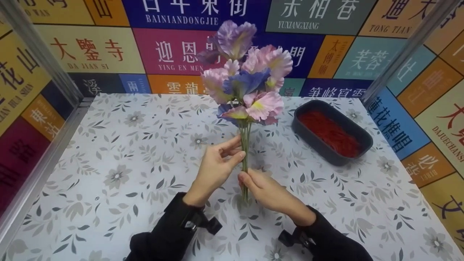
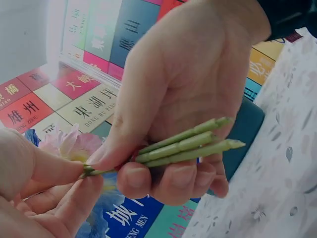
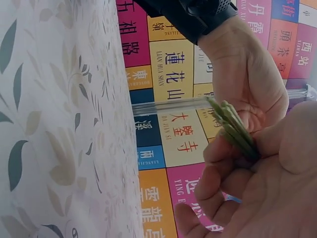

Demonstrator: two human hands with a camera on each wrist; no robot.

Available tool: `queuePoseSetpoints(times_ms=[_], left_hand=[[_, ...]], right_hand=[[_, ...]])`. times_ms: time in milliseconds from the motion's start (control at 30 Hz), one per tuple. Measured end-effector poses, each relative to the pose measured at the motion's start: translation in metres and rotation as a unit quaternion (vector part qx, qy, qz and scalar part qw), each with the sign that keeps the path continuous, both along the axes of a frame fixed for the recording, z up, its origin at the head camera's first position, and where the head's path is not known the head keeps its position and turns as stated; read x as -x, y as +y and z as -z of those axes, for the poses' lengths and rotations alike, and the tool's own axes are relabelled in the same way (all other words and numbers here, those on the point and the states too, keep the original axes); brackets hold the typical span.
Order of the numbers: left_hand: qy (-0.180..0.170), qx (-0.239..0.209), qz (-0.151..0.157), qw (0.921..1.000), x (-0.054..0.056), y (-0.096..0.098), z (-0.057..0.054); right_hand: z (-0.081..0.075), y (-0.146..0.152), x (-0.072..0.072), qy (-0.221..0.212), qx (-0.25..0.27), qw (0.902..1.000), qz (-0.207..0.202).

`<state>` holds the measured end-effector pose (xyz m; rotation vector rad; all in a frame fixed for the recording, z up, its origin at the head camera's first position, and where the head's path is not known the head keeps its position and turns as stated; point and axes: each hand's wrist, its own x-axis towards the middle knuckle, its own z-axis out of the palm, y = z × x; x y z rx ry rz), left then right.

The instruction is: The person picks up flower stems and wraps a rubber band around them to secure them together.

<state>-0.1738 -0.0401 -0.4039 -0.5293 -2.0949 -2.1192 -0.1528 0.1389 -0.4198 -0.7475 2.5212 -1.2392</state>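
A bunch of artificial flowers point(image 1: 262, 105) in pink, purple and blue stands upright in front of me, its heads above both hands. My left hand point(image 1: 214, 165) pinches the green stems point(image 1: 245, 139) between thumb and fingers, below the blooms. Lower down, my right hand point(image 1: 270, 192) grips the same stems, thumb over them and fingers curled round. In the left wrist view, cut stem ends point(image 2: 193, 144) stick out past the right hand's fingers. A bit of red material point(image 2: 130, 157) shows by the right thumb, against the stems.
To the right, a dark oblong container point(image 1: 308, 140) holds a heap of red strips point(image 1: 328, 132). A leaf-patterned cloth point(image 1: 119, 214) covers the table. Panels with printed signs point(image 1: 90, 49) stand behind and at the sides, with metal posts point(image 1: 402, 50) at the corners.
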Motion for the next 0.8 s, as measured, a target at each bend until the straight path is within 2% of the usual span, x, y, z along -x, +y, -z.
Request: queuePoseSetpoints(times_ms=[167, 333, 433, 567, 633, 800], left_hand=[[-0.028, 0.012, -0.002, 0.9995, 0.007, 0.003, 0.012], [-0.066, 0.032, 0.002, 0.9973, 0.015, 0.007, 0.03], [-0.091, 0.037, 0.014, 0.9951, 0.019, 0.009, 0.042], [-0.122, 0.04, 0.029, 0.9913, 0.023, 0.01, 0.056], [-0.131, 0.044, 0.032, 0.9899, 0.024, 0.011, 0.062], [-0.127, 0.066, 0.027, 0.9894, 0.027, 0.015, 0.07]], right_hand=[[0.007, 0.002, 0.005, 0.023, -0.052, 0.9983, -0.012], [0.02, 0.003, 0.012, 0.047, -0.108, 0.993, -0.014], [0.029, 0.003, 0.016, 0.027, -0.137, 0.9899, -0.023], [0.039, 0.005, 0.021, -0.03, -0.16, 0.9861, -0.033], [0.042, 0.006, 0.023, -0.043, -0.166, 0.9844, -0.04], [0.048, 0.009, 0.028, -0.047, -0.153, 0.9853, -0.06]])
